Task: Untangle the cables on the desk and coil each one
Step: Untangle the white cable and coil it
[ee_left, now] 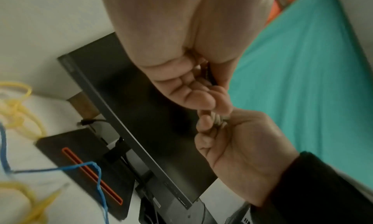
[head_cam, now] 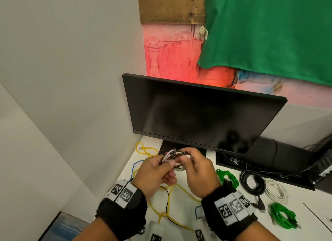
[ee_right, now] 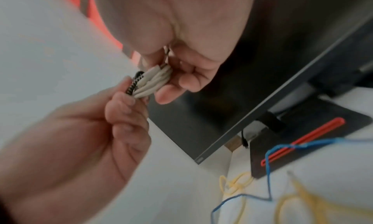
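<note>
I hold a small coiled bundle of white cable and dark braided cable in the air in front of the monitor. My left hand pinches its left side and my right hand grips its right side. In the right wrist view the white loops lie beside the black braided strand between both hands. The left wrist view shows only a bit of the bundle between the fingers. A loose yellow cable, a blue cable and a thin black cable lie tangled on the white desk below.
A dark monitor stands just behind the hands, on a black base with a red slot. Right of the hands lie two green coils, a black coil and a white coil. A wall is on the left.
</note>
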A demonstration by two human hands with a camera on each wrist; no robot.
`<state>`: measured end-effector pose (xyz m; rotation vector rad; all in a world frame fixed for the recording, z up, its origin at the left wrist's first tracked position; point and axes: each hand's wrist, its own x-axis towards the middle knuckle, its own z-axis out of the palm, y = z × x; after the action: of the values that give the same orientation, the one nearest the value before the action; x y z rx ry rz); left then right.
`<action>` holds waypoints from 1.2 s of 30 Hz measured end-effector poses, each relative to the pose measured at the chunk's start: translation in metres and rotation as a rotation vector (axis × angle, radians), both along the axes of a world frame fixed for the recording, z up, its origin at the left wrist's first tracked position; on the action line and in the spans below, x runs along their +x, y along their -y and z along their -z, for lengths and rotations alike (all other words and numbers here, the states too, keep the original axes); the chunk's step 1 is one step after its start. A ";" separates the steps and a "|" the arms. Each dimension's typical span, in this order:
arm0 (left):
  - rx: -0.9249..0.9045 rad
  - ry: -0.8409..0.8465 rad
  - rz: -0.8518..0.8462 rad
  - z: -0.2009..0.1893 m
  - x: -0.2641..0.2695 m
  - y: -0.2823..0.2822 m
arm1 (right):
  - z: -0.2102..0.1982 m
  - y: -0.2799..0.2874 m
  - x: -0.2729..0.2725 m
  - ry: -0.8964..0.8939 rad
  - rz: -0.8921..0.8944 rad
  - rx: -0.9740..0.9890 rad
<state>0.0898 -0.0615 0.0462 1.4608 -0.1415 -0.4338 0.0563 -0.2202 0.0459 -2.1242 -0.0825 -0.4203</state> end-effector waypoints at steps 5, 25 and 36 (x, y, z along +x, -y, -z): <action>0.057 0.221 0.096 -0.003 -0.001 -0.003 | -0.001 0.000 0.009 -0.285 -0.006 0.519; 0.403 0.242 0.020 0.009 -0.007 0.017 | 0.023 -0.019 0.023 -0.360 0.278 0.636; -0.168 -0.486 -0.032 0.001 -0.008 0.015 | 0.016 -0.013 0.024 -0.220 0.154 0.385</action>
<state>0.0814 -0.0763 0.0455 1.1563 0.2287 -0.7204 0.0805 -0.2074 0.0303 -1.7867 0.2698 -0.2644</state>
